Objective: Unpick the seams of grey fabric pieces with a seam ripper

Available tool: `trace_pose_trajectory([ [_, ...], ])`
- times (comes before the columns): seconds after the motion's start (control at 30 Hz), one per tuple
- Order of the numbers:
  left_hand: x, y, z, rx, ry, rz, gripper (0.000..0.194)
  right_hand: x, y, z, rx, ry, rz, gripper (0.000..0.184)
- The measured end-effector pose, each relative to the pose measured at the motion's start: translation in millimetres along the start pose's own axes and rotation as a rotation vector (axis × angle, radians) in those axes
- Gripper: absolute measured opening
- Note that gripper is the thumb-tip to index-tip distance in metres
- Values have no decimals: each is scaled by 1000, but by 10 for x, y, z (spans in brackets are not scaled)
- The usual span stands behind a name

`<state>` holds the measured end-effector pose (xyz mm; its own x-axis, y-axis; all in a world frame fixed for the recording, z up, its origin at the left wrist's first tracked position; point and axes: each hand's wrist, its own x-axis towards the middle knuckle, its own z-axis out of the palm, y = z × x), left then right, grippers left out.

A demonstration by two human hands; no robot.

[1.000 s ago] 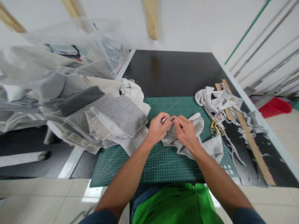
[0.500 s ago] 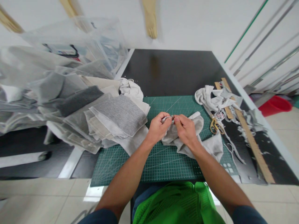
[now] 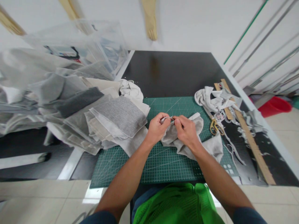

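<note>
A crumpled light grey fabric piece [image 3: 207, 143] lies on the green cutting mat [image 3: 161, 161]. My left hand [image 3: 157, 128] and my right hand [image 3: 186, 130] meet over its upper edge, both with fingers pinched closed. They grip the cloth's edge and a small thin metal item [image 3: 170, 118] between the fingertips; what that item is I cannot make out.
A pile of grey and white fabric swatches [image 3: 112, 121] covers the mat's left side, with clear plastic bins [image 3: 77, 46] behind. Gold-handled scissors [image 3: 215, 126], white fabric scraps [image 3: 215, 99] and a wooden ruler [image 3: 249, 140] lie at the right on the black table [image 3: 173, 71]. A red basin [image 3: 275, 107] sits on the floor.
Both hands stay at the cloth's top edge; the fingertips shift only slightly. The cloth keeps its place on the mat.
</note>
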<state>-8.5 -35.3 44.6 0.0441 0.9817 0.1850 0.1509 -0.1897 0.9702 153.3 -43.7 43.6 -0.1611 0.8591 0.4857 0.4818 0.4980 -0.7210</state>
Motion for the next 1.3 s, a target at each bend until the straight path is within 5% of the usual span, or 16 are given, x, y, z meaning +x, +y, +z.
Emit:
trace_pose_trajectory([
  [1.3, -15, -4, -21, 63, -29, 1, 9, 21, -6, -29, -19, -124, -13, 26],
])
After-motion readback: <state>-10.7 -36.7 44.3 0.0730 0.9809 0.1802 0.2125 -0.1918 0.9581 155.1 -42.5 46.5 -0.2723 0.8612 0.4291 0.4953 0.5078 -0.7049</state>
